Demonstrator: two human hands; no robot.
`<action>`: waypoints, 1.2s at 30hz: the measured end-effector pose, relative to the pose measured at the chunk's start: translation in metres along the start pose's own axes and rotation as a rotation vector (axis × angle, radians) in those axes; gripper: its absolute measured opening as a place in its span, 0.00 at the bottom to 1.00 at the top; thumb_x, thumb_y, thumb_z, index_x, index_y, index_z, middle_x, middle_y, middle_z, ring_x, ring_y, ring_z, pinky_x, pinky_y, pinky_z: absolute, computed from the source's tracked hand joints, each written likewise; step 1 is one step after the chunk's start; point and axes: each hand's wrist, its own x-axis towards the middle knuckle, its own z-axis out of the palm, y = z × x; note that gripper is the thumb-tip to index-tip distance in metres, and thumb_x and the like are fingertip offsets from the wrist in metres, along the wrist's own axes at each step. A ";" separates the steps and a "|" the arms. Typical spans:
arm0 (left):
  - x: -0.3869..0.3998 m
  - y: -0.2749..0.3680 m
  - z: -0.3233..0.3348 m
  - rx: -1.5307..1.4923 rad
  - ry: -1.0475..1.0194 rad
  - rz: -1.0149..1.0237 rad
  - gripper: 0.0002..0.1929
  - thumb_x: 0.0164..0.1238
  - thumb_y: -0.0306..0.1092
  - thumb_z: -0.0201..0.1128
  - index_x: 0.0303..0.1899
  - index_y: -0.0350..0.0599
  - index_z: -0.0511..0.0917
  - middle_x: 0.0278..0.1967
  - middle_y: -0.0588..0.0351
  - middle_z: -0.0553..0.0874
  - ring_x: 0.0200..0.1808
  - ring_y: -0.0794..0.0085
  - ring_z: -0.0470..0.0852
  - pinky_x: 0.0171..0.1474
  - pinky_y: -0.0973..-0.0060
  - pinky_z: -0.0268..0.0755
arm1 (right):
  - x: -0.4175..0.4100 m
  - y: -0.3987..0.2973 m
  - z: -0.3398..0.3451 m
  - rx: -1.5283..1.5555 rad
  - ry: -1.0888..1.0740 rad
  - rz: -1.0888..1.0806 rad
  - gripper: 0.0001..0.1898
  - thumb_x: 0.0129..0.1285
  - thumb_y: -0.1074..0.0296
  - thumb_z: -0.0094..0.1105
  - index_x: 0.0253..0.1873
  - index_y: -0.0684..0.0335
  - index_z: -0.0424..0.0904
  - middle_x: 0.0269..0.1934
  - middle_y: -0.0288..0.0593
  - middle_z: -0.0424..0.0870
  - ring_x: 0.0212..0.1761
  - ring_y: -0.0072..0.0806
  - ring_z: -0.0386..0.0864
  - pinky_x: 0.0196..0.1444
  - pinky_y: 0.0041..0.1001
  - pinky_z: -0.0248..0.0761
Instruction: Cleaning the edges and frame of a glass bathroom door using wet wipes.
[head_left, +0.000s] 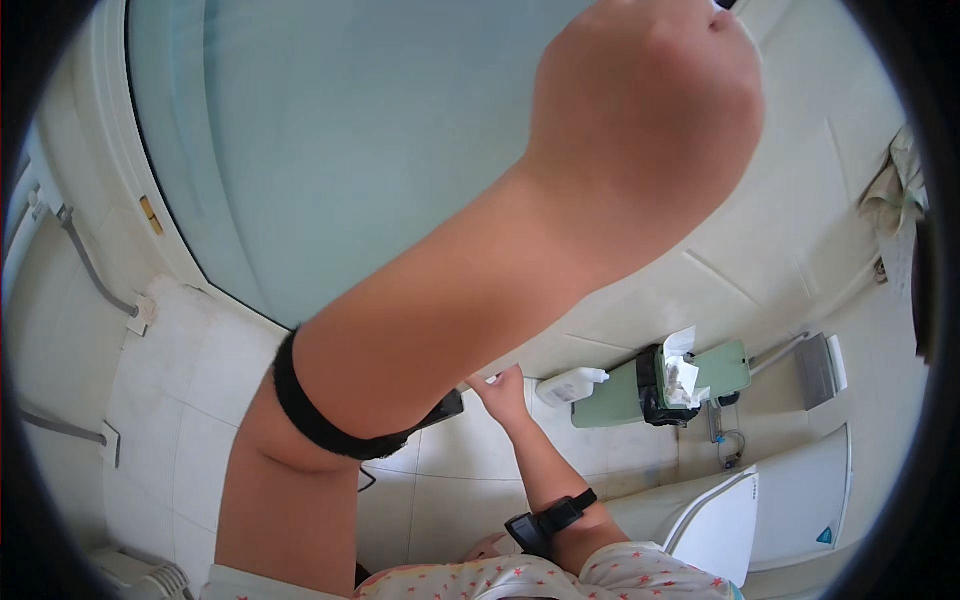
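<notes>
My left hand (652, 97) is raised at the upper right, in front of a frosted glass panel (360, 150) and a pale tiled wall. Its fingers curl away from the camera, so whether they hold anything is hidden. A black band (322, 420) circles my left arm near the elbow. Lower down, beyond the left forearm, my right hand (504, 396) reaches out near the foot of the wall, its thumb side showing and its other fingers mostly hidden. A black strap with a dark device (551, 521) is on my right forearm.
A white bottle (571, 386) stands by a green bin (615, 397) with a black liner and crumpled paper. At the lower right is a white toilet (712, 517). Grey hoses (94, 270) run along the left wall; cloths (896, 187) hang far right.
</notes>
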 end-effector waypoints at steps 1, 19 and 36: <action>0.000 0.000 0.000 0.032 -0.008 -0.008 0.05 0.45 0.24 0.58 0.28 0.39 0.77 0.27 0.53 0.77 0.28 0.64 0.76 0.26 0.76 0.70 | 0.002 -0.003 0.000 0.007 0.000 -0.002 0.24 0.49 0.70 0.69 0.50 0.67 0.70 0.47 0.47 0.77 0.50 0.34 0.74 0.52 0.31 0.66; -0.219 -0.005 -0.075 0.016 -0.111 -0.281 0.15 0.41 0.11 0.57 0.33 0.38 0.81 0.29 0.55 0.77 0.29 0.64 0.78 0.29 0.75 0.71 | 0.000 0.002 0.002 0.080 0.076 0.023 0.24 0.48 0.77 0.65 0.52 0.68 0.68 0.50 0.44 0.74 0.52 0.31 0.72 0.54 0.28 0.64; -0.443 -0.003 -0.159 0.161 -0.257 -0.819 0.08 0.44 0.16 0.60 0.26 0.42 0.76 0.28 0.54 0.78 0.31 0.62 0.79 0.31 0.72 0.73 | -0.002 -0.001 0.017 0.243 0.190 0.011 0.20 0.52 0.77 0.65 0.49 0.69 0.67 0.45 0.45 0.74 0.47 0.28 0.73 0.52 0.25 0.65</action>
